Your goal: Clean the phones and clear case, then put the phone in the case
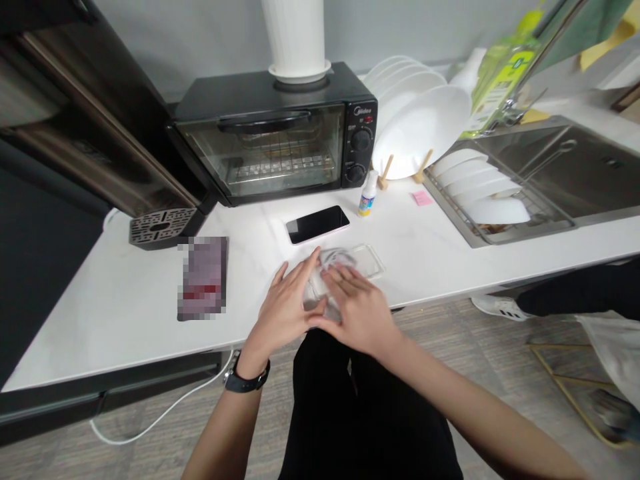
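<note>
A clear phone case [374, 261] lies on the white counter near its front edge, its right end showing past my hands. My left hand [287, 300] braces its left side, with thumb and index finger stretched around it. On top of the case, my right hand [360, 305] presses a greyish cloth [336, 257] with its fingers laid nearly flat; both are slightly blurred. The hands cover the middle of the case. Just behind them rests a phone [318, 225], dark screen up. A small white spray bottle [367, 195] stands upright to the phone's right.
A black toaster oven [265, 150] carrying a white pot [296, 37] stands behind. White plates [425, 127] and a sink [560, 173] with dishes are right. A pouch-like item [204, 279], partly pixelated, lies left. A pink note [422, 199] and another person's shoe [500, 308] show right.
</note>
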{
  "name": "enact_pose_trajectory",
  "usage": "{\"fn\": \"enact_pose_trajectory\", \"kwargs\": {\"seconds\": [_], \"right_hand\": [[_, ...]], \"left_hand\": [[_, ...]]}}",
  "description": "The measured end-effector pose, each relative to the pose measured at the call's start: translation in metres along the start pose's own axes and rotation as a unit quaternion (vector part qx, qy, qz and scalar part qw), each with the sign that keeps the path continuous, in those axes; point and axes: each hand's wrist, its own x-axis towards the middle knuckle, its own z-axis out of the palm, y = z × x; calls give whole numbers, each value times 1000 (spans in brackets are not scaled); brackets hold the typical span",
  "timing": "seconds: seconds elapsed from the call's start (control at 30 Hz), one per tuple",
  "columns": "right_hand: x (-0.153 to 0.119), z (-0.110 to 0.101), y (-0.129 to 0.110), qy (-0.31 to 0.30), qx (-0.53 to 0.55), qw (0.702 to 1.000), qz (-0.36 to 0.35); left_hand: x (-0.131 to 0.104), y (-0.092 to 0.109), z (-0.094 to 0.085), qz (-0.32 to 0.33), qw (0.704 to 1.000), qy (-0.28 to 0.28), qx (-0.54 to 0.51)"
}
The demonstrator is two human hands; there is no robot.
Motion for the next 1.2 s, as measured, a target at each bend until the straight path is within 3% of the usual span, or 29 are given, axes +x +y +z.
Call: {"fn": "enact_pose_trajectory", "kwargs": {"seconds": [0.07,0.13,0.23,0.33,0.4,0.47,0.57,0.67,0.77,0.83,0.97,1.1,1.2], "right_hand": [[-1,6,-17,-3,42,999,-28],[-9,-1,-19,-15,59,998,-27],[-25,-27,4,-29,31,999,-2],[-28,-44,32,-4,-54,997,54],[-22,-39,38,10,-91,993,76],[-11,-25,31,12,-80,995,54],[1,-5,6,-9,1,1000,-14],[-1,-8,-4,-52,76,995,-45],[-14,-32,16,-84,70,993,-34],[-20,-45,38,-72,18,997,-10],[-14,-43,61,-17,-62,998,23],[3,-17,37,-34,34,999,-20],[5,-15,20,-92,118,986,-73]], "left_hand": [[0,0,0,-2,1000,-3,2],[0,0,0,-5,1000,1,3],[-1,3,0,-5,1000,6,-2],[-1,4,0,-5,1000,8,-3],[-2,5,-1,-3,1000,9,-5],[-2,4,-1,-1,1000,3,-8],[-1,2,-1,1,1000,-5,-4],[-1,2,0,-3,1000,4,-2],[-1,3,1,-7,1000,14,-10],[-1,4,1,-11,1000,16,-14],[-1,5,0,-11,1000,17,-14],[-1,3,1,-6,1000,14,0],[-1,1,3,-2,1000,17,11]]}}
